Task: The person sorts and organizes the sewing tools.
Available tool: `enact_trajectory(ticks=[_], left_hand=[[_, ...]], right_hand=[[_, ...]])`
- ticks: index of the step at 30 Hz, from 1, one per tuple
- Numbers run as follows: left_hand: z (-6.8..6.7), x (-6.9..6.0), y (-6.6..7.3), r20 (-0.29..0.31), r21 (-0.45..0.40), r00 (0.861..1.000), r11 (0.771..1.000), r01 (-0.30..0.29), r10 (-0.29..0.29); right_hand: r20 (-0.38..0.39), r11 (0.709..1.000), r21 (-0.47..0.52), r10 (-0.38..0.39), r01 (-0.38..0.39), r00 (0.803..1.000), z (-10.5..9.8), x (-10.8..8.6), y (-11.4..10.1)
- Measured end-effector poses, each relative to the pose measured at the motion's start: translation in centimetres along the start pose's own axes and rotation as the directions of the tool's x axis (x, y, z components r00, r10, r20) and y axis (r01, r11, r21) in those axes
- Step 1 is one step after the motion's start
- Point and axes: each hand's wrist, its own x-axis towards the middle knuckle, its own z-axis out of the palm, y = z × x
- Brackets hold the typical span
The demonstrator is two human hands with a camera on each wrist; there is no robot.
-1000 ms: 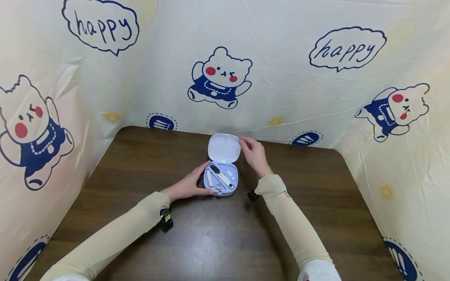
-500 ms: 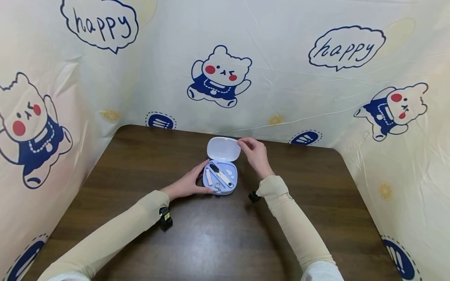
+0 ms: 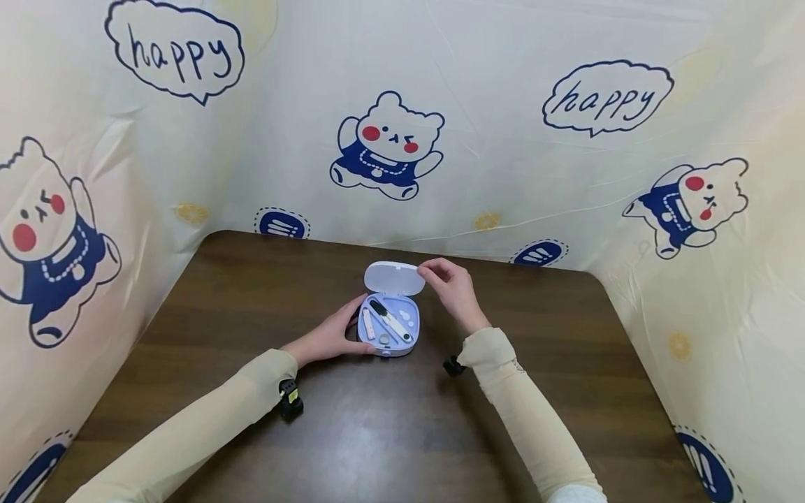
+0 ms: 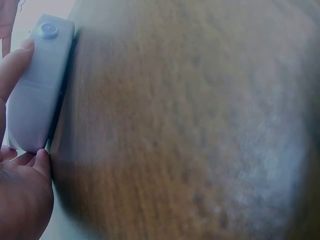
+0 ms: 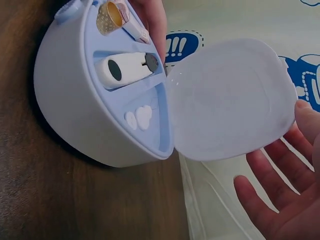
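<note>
A small lavender sewing box [image 3: 395, 353] stands on the table, its lid [image 3: 394, 278] raised at the back. My left hand [image 3: 330, 338] grips the box's left side, with the thumb at the front near the round catch [image 4: 48, 30]. My right hand [image 3: 454, 293] pinches the lid's right edge between thumb and fingers. Inside, a white tool [image 5: 127, 69] with a dark oval and a black end lies diagonally. Beside it are a dotted thimble [image 5: 106, 20] and a pink-and-white strip [image 3: 367, 324]. White buttons [image 5: 142, 118] lie in another compartment.
The dark brown wooden table [image 3: 352, 433] extends around the box. Close behind its far edge hangs a pale cloth [image 3: 490, 140] with printed bears, which also covers both sides. A black wrist camera [image 3: 290, 400] is strapped at the left sleeve.
The lid has tilted forward and down toward the box, with my right hand moving along on its edge. My left hand keeps its grip. The head view has shifted slightly.
</note>
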Motion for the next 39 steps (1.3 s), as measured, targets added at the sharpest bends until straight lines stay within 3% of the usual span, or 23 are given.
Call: enact_trajectory(ticks=[10, 18, 22, 26, 31, 36, 39], left_hand=[[0.2, -0.5, -0.3, 0.011, 0.016, 1.0, 1.0, 0.021, -0.021], [-0.3, -0.7, -0.4, 0.0, -0.012, 0.999, 0.999, 0.043, -0.043], [-0.1, -0.8, -0.8, 0.016, -0.021, 0.999, 0.999, 0.045, -0.045], [0.1, -0.8, -0.6, 0.009, -0.053, 1.0, 0.998, 0.027, -0.026], [0.0, -0.5, -0.1, 0.0, -0.058, 1.0, 0.998, -0.001, 0.001], [-0.1, -0.2, 0.4, -0.012, -0.061, 1.0, 0.998, -0.024, 0.024], [-0.1, -0.2, 0.2, -0.009, -0.064, 1.0, 0.997, -0.03, 0.03]], right_hand=[[0.129, 1.0, -0.013, -0.005, 0.006, 0.992, -0.5, -1.6, 0.4], [0.226, 0.986, -0.053, -0.145, 0.161, 0.963, -0.3, -2.3, 1.0], [0.24, 0.953, -0.088, -0.261, 0.289, 0.935, -0.1, -3.2, 1.7], [0.249, 0.872, -0.168, -0.415, 0.461, 0.875, -0.1, -4.1, 2.1], [0.265, 0.723, -0.268, -0.58, 0.637, 0.77, -0.5, -4.8, 2.3], [0.338, 0.562, -0.382, -0.654, 0.734, 0.677, -0.8, -5.1, 2.0], [0.391, 0.483, -0.422, -0.666, 0.767, 0.635, -0.7, -5.3, 1.9]])
